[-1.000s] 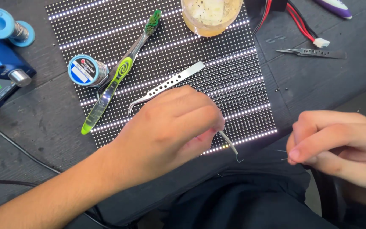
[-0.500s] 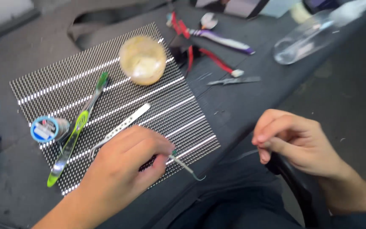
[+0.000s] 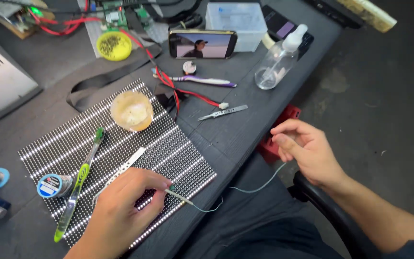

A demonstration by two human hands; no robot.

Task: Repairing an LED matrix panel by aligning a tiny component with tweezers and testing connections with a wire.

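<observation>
1. A dark workbench [image 3: 245, 134] stands over a grey floor [image 3: 389, 96]; an LED panel [image 3: 120, 158] lies at its near left.
2. The left hand [image 3: 120, 211] pinches curved tweezers [image 3: 180, 196], whose tip seems to grip a thin wire [image 3: 255, 187].
3. The right hand [image 3: 305, 151], fingers curled shut, holds the wire's far right end.

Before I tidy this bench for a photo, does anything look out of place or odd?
Two toothbrushes among the electronics: a green one lies on the LED panel, a purple one by the red wires. A thin wire hangs off the table edge between left hand and right hand.
</observation>
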